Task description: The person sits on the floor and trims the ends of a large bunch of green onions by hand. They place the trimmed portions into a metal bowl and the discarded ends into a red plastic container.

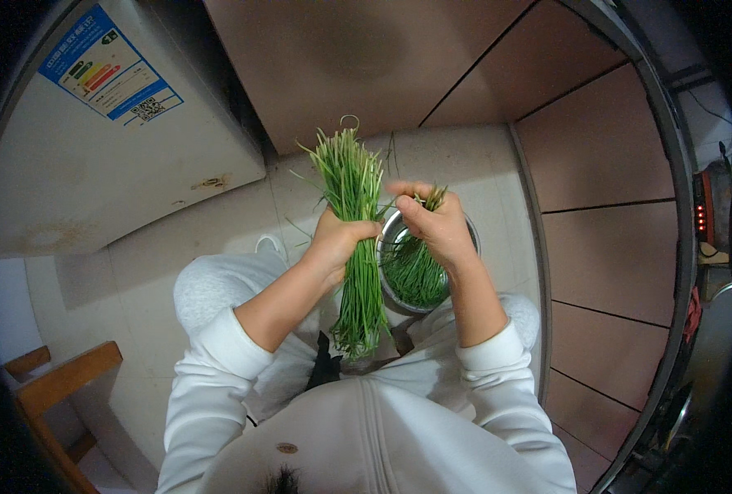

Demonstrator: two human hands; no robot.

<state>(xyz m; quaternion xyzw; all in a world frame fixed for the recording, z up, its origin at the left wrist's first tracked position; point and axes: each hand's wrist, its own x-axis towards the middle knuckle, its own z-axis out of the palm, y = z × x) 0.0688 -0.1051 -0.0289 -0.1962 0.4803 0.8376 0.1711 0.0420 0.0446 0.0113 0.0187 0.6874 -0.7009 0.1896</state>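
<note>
A long bundle of thin green stalks, which look like Chinese chives [359, 278], is clasped around its middle by my left hand [343, 242], with the pale cut ends pointing away from me. Just right of its upper part, my right hand [438, 225] has thumb and fingers curled around a few stalk ends. Beneath that hand, a round metal bowl [475, 230] on the floor holds more green stalks [416, 272]. Whether the stalk ends in my right hand join those in the bowl cannot be told.
A white appliance [156, 160] with rust spots and an energy label stands at upper left. Brown cabinet doors [607, 154] line the far and right sides. A wooden chair [69, 380] is at lower left. Loose stalks lie on the tiled floor [149, 278].
</note>
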